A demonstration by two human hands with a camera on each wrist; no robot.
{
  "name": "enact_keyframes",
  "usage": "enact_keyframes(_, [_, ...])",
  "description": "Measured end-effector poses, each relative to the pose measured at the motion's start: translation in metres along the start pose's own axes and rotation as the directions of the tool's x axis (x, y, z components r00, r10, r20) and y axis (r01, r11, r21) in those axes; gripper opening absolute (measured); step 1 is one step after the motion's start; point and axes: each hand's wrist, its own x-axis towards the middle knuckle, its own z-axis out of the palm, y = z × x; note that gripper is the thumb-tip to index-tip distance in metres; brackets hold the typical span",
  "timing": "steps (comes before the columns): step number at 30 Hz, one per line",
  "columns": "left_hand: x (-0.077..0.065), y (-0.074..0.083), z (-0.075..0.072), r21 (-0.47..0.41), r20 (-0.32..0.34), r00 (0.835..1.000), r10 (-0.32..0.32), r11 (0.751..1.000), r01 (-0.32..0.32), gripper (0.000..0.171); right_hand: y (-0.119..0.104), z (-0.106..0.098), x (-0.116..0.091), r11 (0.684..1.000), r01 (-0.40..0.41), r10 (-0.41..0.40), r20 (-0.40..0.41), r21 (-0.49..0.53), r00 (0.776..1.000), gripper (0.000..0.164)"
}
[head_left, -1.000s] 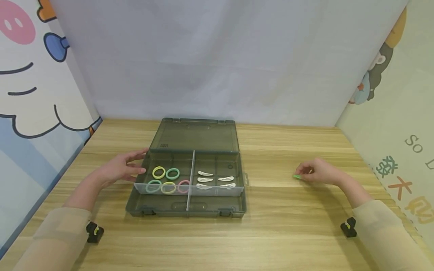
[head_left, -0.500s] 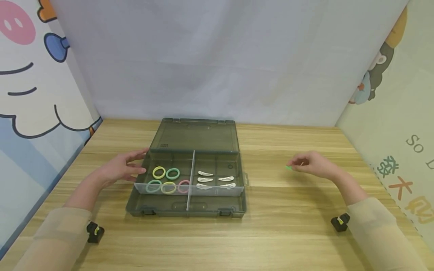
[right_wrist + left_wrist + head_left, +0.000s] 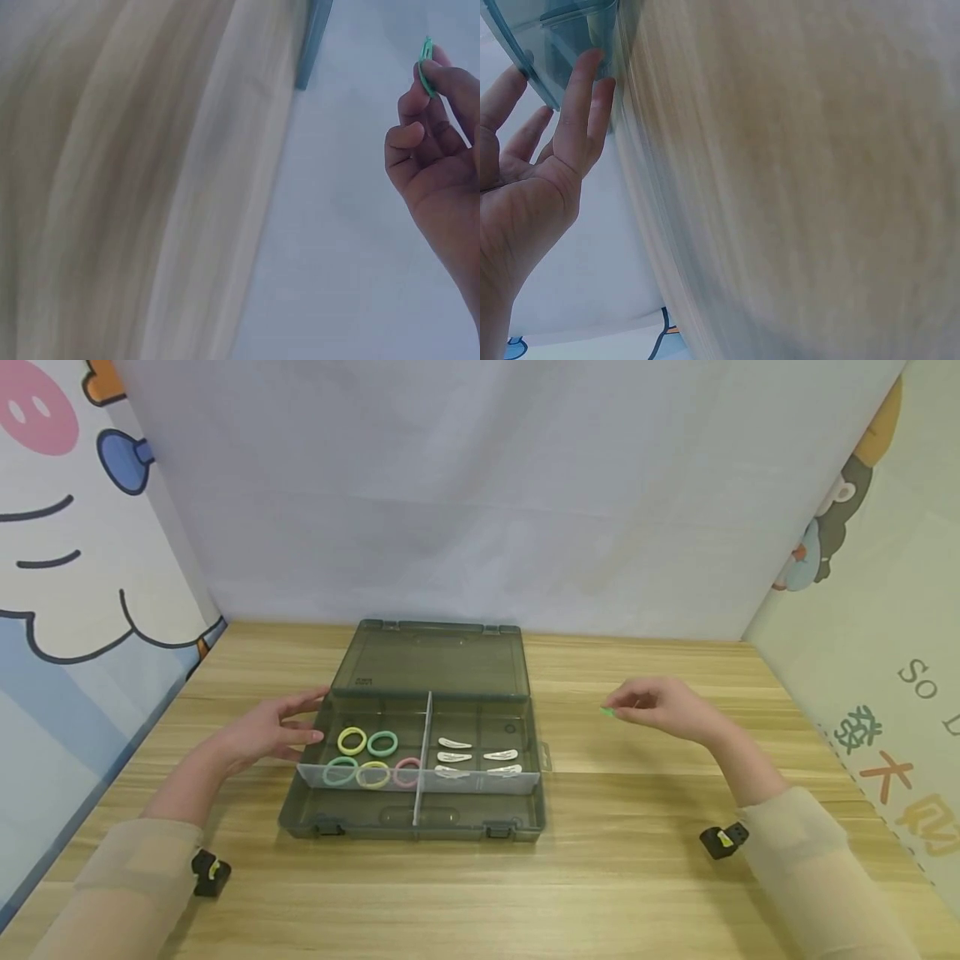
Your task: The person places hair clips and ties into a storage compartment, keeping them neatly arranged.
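Observation:
A grey see-through compartment box (image 3: 360, 818) lies with its lid (image 3: 435, 660) folded back. My left hand (image 3: 258, 739) is at the box's left wall, fingers spread and fairly straight; the left wrist view shows the fingertips against the wall. Several yellow, teal and pink hair ties, one a yellow hair tie (image 3: 352, 754), lie in the left compartment. White snap hair clips (image 3: 454, 757) lie in the right one. Right of the box, my right hand (image 3: 667, 708) pinches a green hair clip (image 3: 427, 71) between thumb and index finger, raised above the table.
The box stands on a wood-grain table (image 3: 615, 860). Pale divider walls (image 3: 480, 783) separate its compartments, including a front row. A white cloth (image 3: 480, 502) hangs behind the table, and printed panels stand at both sides.
My right hand has lifted the green hair clip from the table and carried it left, towards the box. My left hand and the box have stayed in place.

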Motion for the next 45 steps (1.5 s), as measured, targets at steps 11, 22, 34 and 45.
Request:
enact_keyframes(11, [0.0, 0.0, 0.0, 0.004, 0.001, 1.0, -0.003, 1.0, 0.003, 0.08, -0.032, 0.011, 0.028, 0.996, 0.062, -0.063, 0.007, 0.061, 0.998, 0.022])
enact_keyframes(22, [-0.001, -0.001, 0.0, 0.003, 0.003, 1.0, -0.004, 1.0, 0.004, 0.08, -0.052, 0.03, 0.061, 0.985, 0.155, -0.154, -0.021, 0.07, 0.988, 0.015])
enact_keyframes(34, [0.001, -0.002, -0.001, 0.012, 0.0, 1.0, -0.011, 1.0, 0.011, 0.081, -0.063, 0.058, 0.093, 0.987, 0.163, -0.163, 0.066, -0.001, 0.984, 0.011])
enact_keyframes(45, [0.0, 0.001, -0.001, 0.016, 0.009, 1.0, -0.01, 1.0, 0.01, 0.082, -0.058, 0.081, 0.112, 0.984, 0.177, -0.174, 0.174, -0.005, 0.969, 0.007])
